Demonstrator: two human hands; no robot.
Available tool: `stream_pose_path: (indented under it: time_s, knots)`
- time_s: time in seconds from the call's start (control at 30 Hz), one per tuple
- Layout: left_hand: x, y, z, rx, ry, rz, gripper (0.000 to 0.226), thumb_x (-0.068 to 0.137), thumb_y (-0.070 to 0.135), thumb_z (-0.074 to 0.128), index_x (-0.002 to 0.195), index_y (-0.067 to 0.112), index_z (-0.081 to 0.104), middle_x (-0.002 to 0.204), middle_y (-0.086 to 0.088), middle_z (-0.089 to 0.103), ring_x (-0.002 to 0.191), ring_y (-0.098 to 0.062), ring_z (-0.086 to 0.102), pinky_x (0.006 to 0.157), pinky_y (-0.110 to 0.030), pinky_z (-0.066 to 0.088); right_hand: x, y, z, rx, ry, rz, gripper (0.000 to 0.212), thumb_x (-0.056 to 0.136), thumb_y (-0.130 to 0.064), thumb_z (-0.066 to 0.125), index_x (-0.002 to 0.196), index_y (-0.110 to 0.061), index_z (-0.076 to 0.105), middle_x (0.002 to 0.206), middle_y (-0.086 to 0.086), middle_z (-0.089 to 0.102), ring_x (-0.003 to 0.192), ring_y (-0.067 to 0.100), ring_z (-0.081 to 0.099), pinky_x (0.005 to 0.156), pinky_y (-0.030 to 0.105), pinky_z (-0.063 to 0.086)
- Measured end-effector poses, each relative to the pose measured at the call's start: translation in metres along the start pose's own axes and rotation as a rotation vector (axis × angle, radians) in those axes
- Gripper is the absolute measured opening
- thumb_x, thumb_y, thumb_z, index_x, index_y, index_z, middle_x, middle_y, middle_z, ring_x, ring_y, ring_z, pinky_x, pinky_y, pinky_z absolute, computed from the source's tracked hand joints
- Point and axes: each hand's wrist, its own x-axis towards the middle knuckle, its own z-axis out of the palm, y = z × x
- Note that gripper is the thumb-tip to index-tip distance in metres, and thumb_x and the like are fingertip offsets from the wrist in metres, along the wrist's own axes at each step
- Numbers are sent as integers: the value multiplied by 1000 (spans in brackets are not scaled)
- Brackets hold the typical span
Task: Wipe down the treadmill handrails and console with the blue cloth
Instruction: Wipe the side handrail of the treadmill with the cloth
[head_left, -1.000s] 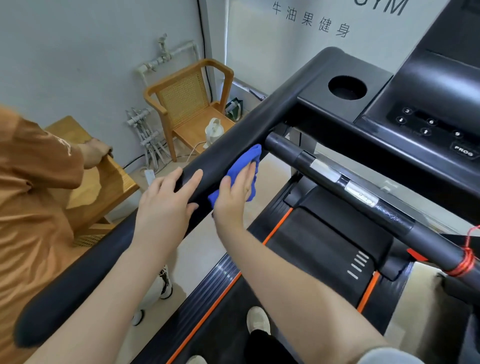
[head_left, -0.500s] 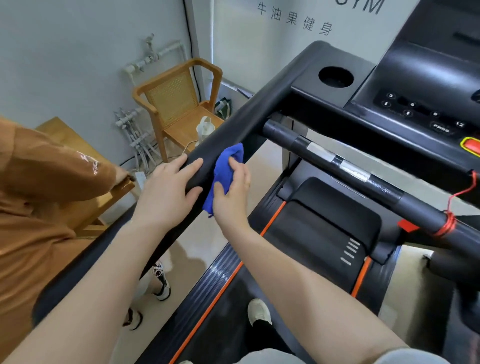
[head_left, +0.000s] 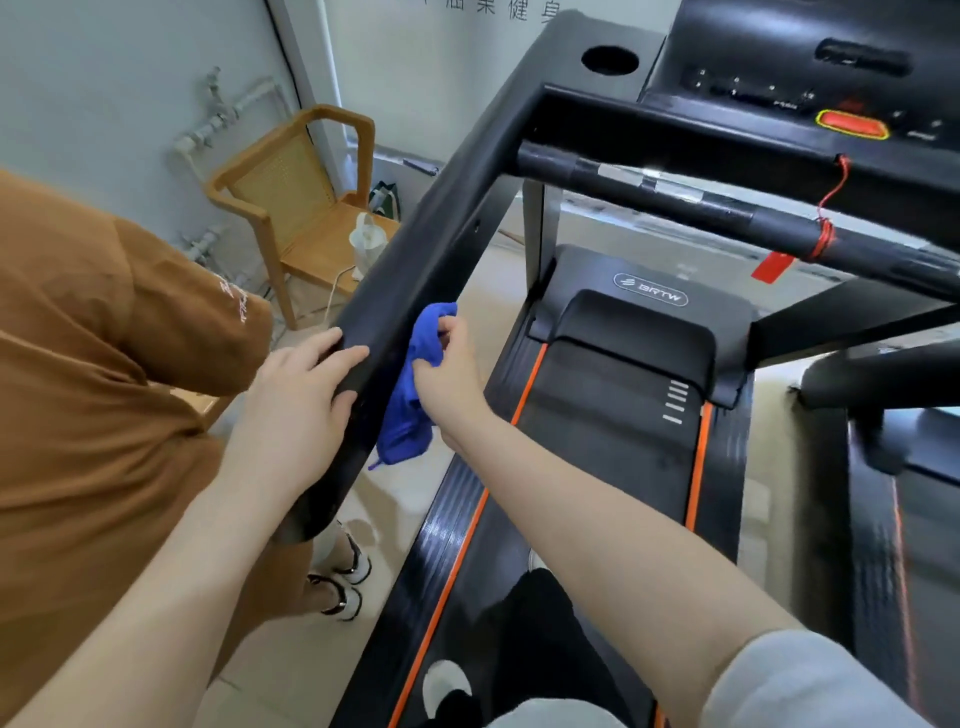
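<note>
The black left handrail (head_left: 447, 218) runs from the console down toward me. My left hand (head_left: 301, 410) lies on its top near the lower end, fingers spread over the rail. My right hand (head_left: 447, 384) grips the blue cloth (head_left: 415, 384) and presses it against the rail's inner side, just right of my left hand. Part of the cloth hangs loose below the rail. The console (head_left: 789, 78) sits at the top right, with buttons, a red-orange key and a round cup hole (head_left: 609, 58). A black crossbar (head_left: 701, 202) spans below it.
A person in a brown top (head_left: 93, 405) stands close on the left of the rail. A wooden chair (head_left: 306, 208) holding a white kettle stands by the wall behind. The treadmill belt (head_left: 597, 452) with orange edges lies beneath me. A red tag (head_left: 774, 266) hangs from the crossbar.
My right hand slid the cloth down the handrail toward me, away from the console. My left hand shifted back along the rail too. The view tilted downward.
</note>
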Motion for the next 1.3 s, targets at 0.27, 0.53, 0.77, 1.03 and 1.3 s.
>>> stream_pose_path:
  time_s: [0.27,0.53,0.77,1.03,1.3]
  knots:
    - [-34,-11,-4,-78,25,-112,49,88,18,61,135,17,48,139,-11,48,126,-34,44,106,-46,35,-102,30,41,-88,-155,-28,33,82,5,47,111,-11,43,124,5,37,104,14,42,93,25,38]
    - [-36,-7,-3,-101,40,-173,47,89,21,60,135,21,49,142,-7,46,128,-32,42,104,-44,34,-57,22,26,48,-18,-28,35,91,-6,47,123,-21,43,128,1,43,116,18,46,103,37,41]
    - [-37,-9,-2,-165,78,-172,48,86,18,64,132,17,53,140,-3,49,124,-29,46,103,-38,34,-31,0,19,118,75,5,51,99,-6,35,147,-22,25,151,-3,24,131,8,32,107,20,24]
    - [-39,-7,1,-4,68,-115,46,91,19,56,136,26,47,142,-14,44,120,-41,42,96,-49,38,-107,38,43,16,-60,-105,52,95,-9,47,143,-21,30,145,-4,32,131,9,35,111,28,31]
    - [-26,-3,7,128,52,153,50,80,-5,57,129,2,53,137,-26,46,122,-44,45,93,-54,43,-35,35,39,276,40,160,60,96,3,31,147,-27,24,144,-5,39,127,19,43,108,40,38]
